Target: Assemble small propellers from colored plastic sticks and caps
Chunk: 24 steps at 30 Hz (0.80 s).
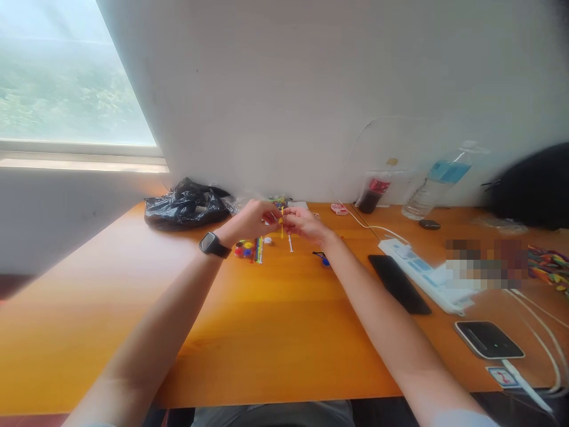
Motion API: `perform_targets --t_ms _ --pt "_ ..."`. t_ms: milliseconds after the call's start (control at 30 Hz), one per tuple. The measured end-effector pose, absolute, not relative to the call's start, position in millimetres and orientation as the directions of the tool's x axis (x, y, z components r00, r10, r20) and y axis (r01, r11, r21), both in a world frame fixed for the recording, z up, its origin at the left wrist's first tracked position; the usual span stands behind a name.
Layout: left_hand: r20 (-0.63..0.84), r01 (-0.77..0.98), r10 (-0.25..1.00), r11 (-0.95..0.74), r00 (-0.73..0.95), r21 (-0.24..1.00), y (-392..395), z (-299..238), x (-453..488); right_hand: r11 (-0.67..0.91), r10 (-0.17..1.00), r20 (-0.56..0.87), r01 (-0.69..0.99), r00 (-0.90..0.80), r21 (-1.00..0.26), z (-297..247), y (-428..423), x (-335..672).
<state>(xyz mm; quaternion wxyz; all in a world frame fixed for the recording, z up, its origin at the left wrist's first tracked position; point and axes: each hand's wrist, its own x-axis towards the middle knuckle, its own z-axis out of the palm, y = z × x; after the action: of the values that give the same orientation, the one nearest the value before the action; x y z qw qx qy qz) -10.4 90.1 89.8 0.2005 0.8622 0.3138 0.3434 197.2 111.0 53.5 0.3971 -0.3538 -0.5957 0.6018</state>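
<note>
My left hand (254, 220) and my right hand (306, 224) meet above the table, fingertips pinched on a thin yellow plastic stick (281, 230) held upright between them. Below my left wrist lie several coloured sticks (259, 251) side by side, with small round caps in red, yellow and blue (248, 252) next to them. A white stick (290, 243) rests on the table just under my right hand. Beside my right forearm is a small blue and black piece (323, 259), partly covered by the arm.
On the wooden table (249, 344), a black plastic bag (186, 204) sits at the back left. To the right are a black phone (399, 284), a white power strip (422, 276), a cola bottle (372, 196), a water bottle (433, 187), a white-rimmed device (489, 340) and loose cables.
</note>
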Motion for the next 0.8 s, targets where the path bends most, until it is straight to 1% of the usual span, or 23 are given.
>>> perform_targets --t_ms 167,267,300,367,433,500,600,733,800 --pt "0.395 0.414 0.735 -0.652 0.55 0.636 96.0 79.5 -9.4 0.007 0.85 0.045 -0.075 -0.524 -0.997 40.6 111.2 192.8" --pt "0.36 0.404 0.759 -0.611 0.542 0.68 104.4 71.9 -13.3 0.034 0.859 0.038 -0.017 -0.51 -0.999 33.4 114.5 194.6" --pt "0.347 0.41 0.764 -0.603 0.544 0.684 107.2 69.8 -15.0 0.057 0.877 0.033 0.034 -0.479 -0.998 31.1 116.4 196.3" --pt "0.307 0.448 0.768 -0.594 0.562 0.668 111.3 65.9 -17.5 0.128 0.921 0.02 0.254 -0.389 -0.959 26.2 120.4 200.4" --pt "0.242 0.497 0.764 -0.59 0.598 0.637 112.5 62.2 -17.2 0.18 0.954 0.023 0.507 -0.3 -0.843 20.5 124.0 204.3" --pt "0.176 0.532 0.751 -0.593 0.637 0.604 110.3 58.0 -13.4 0.193 0.967 0.029 0.658 -0.252 -0.728 14.6 126.3 206.3" --pt "0.074 0.573 0.732 -0.589 0.678 0.57 102.6 50.6 -5.2 0.196 0.971 0.025 0.733 -0.237 -0.651 7.5 127.5 205.5" --pt "-0.131 0.651 0.742 -0.472 0.657 0.595 98.6 40.1 -4.2 0.204 0.974 0.034 0.798 -0.225 -0.566 5.8 127.6 202.0" --pt "-0.192 0.68 0.735 -0.449 0.65 0.58 104.4 36.0 -10.1 0.215 0.972 0.037 0.815 -0.233 -0.539 7.6 127.1 201.1"
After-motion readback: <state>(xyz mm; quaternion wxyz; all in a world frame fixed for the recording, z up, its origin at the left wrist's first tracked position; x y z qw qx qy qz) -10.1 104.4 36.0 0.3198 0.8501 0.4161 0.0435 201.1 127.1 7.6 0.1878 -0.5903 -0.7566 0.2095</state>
